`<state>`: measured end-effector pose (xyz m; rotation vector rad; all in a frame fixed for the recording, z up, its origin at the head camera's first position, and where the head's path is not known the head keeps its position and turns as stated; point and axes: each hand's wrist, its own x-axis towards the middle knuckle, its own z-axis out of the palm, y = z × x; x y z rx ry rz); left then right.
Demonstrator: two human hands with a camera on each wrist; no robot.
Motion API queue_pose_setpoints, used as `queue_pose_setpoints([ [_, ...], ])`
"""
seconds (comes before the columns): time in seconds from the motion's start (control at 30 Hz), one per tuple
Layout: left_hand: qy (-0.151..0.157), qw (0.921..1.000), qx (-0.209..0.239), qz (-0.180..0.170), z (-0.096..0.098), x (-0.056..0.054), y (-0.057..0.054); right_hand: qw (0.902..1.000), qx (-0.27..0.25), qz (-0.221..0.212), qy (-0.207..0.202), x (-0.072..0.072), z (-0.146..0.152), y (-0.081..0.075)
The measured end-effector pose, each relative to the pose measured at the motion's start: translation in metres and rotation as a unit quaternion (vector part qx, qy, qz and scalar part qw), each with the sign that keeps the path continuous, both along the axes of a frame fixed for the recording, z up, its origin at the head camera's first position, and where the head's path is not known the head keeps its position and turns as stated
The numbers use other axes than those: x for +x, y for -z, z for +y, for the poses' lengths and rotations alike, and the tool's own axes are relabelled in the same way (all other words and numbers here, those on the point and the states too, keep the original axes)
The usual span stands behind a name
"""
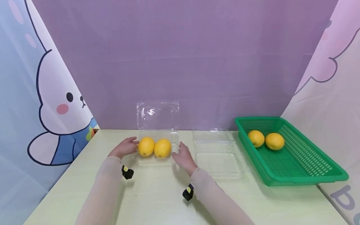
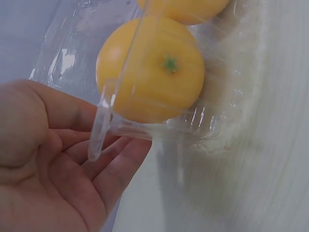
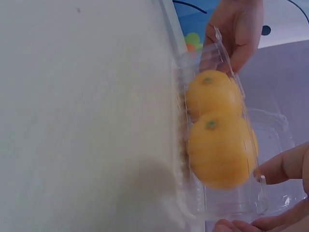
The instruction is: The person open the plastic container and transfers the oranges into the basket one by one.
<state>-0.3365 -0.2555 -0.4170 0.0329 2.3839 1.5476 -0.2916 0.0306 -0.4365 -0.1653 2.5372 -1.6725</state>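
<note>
A clear plastic clamshell box (image 1: 156, 162) lies on the table with its lid (image 1: 158, 116) raised at the back. Two oranges, a left one (image 1: 146, 146) and a right one (image 1: 162, 148), sit side by side in its base. My left hand (image 1: 125, 147) holds the left side, fingers under the rim (image 2: 100, 128) and thumb by its outer edge. At the opposite side, my right hand (image 1: 185, 157) grips the rim, its thumb (image 3: 280, 166) at the edge tab and the other fingers lower down. Neither hand grips an orange.
Right of the box stands a second clear clamshell (image 1: 217, 164), its lid raised behind. Farther right is a green plastic basket (image 1: 254, 159) with two more oranges (image 1: 274, 141) at its back left. A purple cloth (image 1: 197, 62) hangs behind the table (image 1: 157, 200).
</note>
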Motion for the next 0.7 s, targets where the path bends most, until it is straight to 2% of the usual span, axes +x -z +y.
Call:
queue_pose_setpoints([
  [0.33,0.0,0.9999,-0.009,-0.006,0.006,0.008,-0.007,0.9989,0.043,-0.017,0.004,-0.012,0.002,-0.015],
  [0.5,0.009,0.9999,-0.01,-0.004,0.005,0.009,-0.005,0.9972,0.07,-0.007,-0.025,-0.019,0.006,-0.018],
  [0.7,0.017,0.9998,-0.004,0.006,0.002,0.008,-0.003,0.9945,0.085,-0.032,-0.051,-0.028,0.015,-0.022],
])
